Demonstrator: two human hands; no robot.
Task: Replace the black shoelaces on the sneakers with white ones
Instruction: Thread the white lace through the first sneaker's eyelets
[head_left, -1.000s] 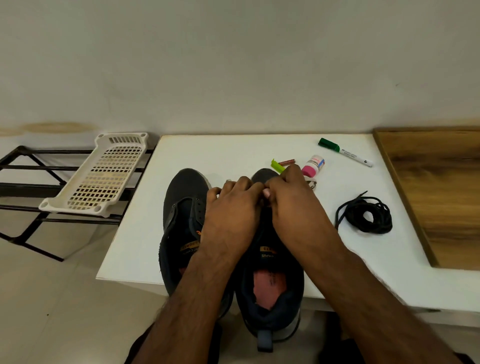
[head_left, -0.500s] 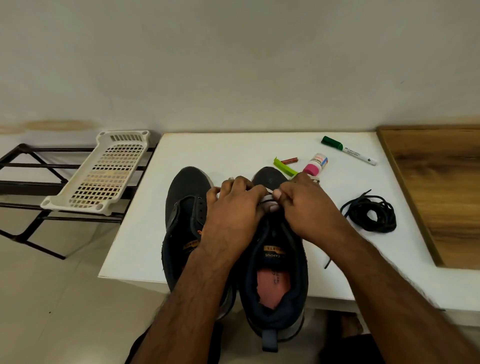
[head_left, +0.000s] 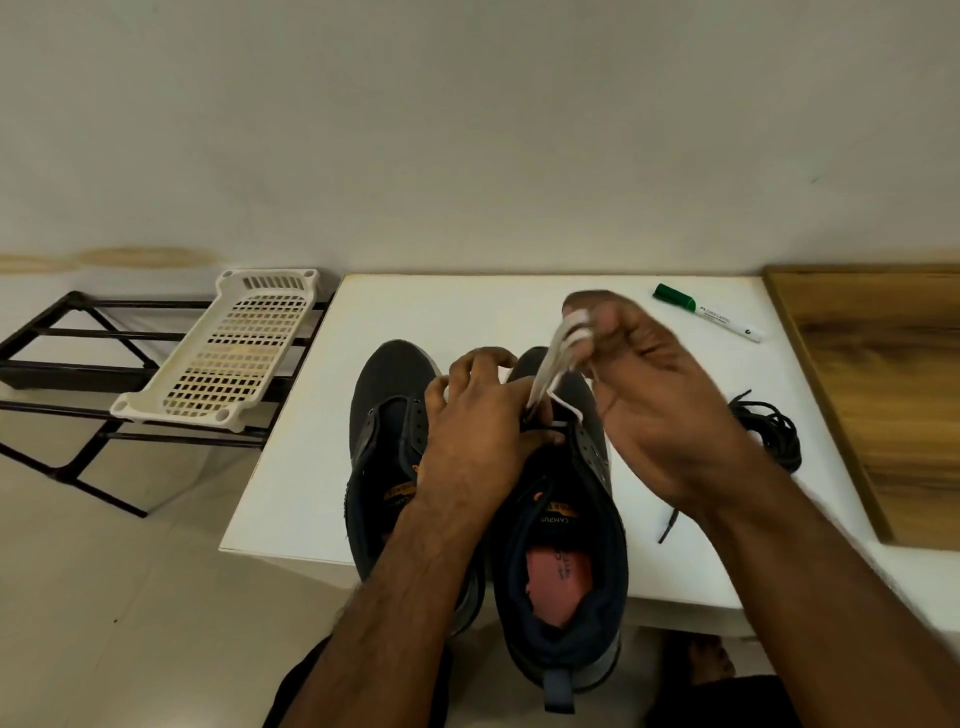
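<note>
From my head camera I see two dark sneakers side by side on the white bench (head_left: 415, 312), toes pointing away and heels hanging over the near edge. My left hand (head_left: 475, 426) rests on the right sneaker (head_left: 566, 519), fingers curled down around its lowest eyelets, and it hides most of the tongue and the strip between the two shoes. The left sneaker (head_left: 387, 415) lies just beside it with bare eyelets, partly covered by my left forearm. My right hand (head_left: 660, 395) is raised above the toe, its fingers pinching the white shoelace (head_left: 545, 379), which runs down in a blurred band to the eyelets and loops across them. The hand blocks whatever lies on the bench behind it, so I cannot tell what is there. To the right, near my right wrist, the black shoelaces (head_left: 769, 431) lie in a loose coil, one end trailing toward the near edge. A green-capped marker (head_left: 706, 318) lies at the far side, close to a wooden board (head_left: 883, 384). Left of the bench, a white perforated tray (head_left: 228, 353) sits on a black metal rack (head_left: 57, 358).
</note>
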